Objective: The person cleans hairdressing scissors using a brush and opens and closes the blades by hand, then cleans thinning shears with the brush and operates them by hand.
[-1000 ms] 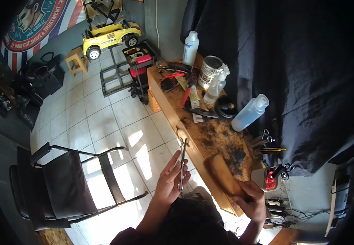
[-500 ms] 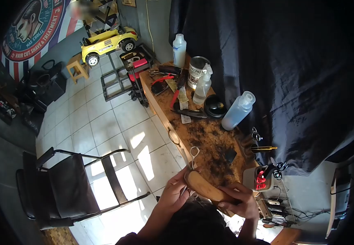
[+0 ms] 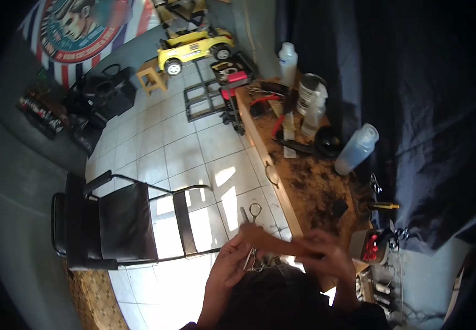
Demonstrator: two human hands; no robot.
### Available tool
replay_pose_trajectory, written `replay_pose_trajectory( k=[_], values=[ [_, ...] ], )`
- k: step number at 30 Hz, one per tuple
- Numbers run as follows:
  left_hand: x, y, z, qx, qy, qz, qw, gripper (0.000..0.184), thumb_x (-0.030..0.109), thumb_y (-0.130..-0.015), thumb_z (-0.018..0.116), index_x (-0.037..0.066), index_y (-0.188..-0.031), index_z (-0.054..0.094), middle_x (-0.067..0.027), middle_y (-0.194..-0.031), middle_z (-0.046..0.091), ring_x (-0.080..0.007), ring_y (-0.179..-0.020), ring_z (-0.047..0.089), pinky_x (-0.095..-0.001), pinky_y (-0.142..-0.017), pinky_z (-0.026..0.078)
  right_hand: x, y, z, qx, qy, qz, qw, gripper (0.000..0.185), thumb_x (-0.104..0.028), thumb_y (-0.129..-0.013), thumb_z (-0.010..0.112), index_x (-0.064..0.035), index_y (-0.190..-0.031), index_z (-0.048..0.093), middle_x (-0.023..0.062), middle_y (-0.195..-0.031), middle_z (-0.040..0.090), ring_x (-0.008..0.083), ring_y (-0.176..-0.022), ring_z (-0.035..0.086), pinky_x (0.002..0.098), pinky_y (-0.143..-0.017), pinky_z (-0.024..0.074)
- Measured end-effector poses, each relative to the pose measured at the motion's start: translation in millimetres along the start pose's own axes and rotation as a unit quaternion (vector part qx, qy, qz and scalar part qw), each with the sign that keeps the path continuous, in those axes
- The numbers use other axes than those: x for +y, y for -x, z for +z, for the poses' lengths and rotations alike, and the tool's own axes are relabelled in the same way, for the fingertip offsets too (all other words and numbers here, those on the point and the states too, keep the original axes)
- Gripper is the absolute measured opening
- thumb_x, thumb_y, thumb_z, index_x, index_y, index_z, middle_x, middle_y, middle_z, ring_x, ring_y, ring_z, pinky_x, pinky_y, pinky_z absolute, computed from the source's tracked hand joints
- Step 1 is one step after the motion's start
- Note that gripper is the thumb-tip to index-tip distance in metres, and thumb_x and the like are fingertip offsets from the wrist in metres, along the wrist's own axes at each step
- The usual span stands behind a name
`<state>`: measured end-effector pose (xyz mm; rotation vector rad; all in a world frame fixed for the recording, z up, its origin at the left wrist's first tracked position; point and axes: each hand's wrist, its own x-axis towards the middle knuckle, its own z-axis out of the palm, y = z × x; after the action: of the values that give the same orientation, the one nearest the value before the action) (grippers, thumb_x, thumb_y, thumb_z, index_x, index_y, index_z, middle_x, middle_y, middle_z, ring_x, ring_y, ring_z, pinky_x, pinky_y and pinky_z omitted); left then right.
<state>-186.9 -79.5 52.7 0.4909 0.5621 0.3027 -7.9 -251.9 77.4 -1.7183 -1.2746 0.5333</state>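
My left hand [image 3: 231,261] is closed around a pair of metal scissors [image 3: 255,210], which are spread wide. One finger ring stands above my fingers and the other hangs below, while the crossing is covered. My right hand [image 3: 331,256] is blurred by motion and closed on the right end of a long, tan, wooden-backed brush [image 3: 274,242]. Its left end lies over the scissors beside my left fingers. Whatever is under the brush is hidden.
A wooden counter [image 3: 306,192] strewn with dark hair clippings holds a blue bottle [image 3: 356,151], a spray bottle [image 3: 313,118] and a tin [image 3: 308,91]. A container [image 3: 371,247] of tools is at right. A black chair [image 3: 125,223] stands left on the tiled floor.
The view has shifted, so the room's things sit farther right. The brush has tilted to a narrower, flatter view over the scissors, and my right hand is moving. Both scissor rings now show.
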Motion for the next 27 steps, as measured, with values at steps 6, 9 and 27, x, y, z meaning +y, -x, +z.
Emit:
replay_pose_trajectory(
  k=[6, 9, 27],
  values=[
    [-5.7, 14.1, -11.6, 0.003, -0.014, 0.031, 0.999, 0.046, 0.0, -0.093, 0.05, 0.001, -0.138, 0.039, -0.0138, -0.135, 0.049, -0.0234, -0.125, 0.048, -0.0358, -0.103, 0.044, -15.6, -21.3, 12.8, 0.007, 0.032, 0.06, 0.998, 0.049, -0.02, -0.07, 0.08, -0.0139, -0.117, 0.066, 0.0066, -0.1, 0.06, 0.0197, -0.09, 0.062, 0.0317, -0.076, 0.0503],
    [-7.3, 12.2, -5.4, 0.006, 0.018, 0.021, 1.0, 0.045, 0.001, -0.094, 0.05, 0.002, -0.138, 0.04, -0.013, -0.134, 0.05, -0.0231, -0.123, 0.05, -0.0359, -0.103, 0.044, -24.6, -28.9, 7.8, 0.174, 0.084, 0.049, 0.98, 0.052, -0.016, -0.067, 0.081, -0.0111, -0.117, 0.066, 0.0093, -0.101, 0.06, 0.0222, -0.089, 0.063, 0.0315, -0.074, 0.0518],
    [2.4, 6.5, 9.2, -0.064, -0.051, 0.041, 0.996, 0.04, 0.003, -0.095, 0.048, -0.003, -0.135, 0.042, -0.0164, -0.13, 0.052, -0.0227, -0.119, 0.053, -0.0342, -0.102, 0.044, -15.9, -24.9, -10.6, 0.156, 0.103, -0.021, 0.982, 0.052, -0.012, -0.066, 0.081, -0.0063, -0.115, 0.066, 0.011, -0.106, 0.057, 0.0233, -0.093, 0.061, 0.0308, -0.078, 0.0499]
  ],
)
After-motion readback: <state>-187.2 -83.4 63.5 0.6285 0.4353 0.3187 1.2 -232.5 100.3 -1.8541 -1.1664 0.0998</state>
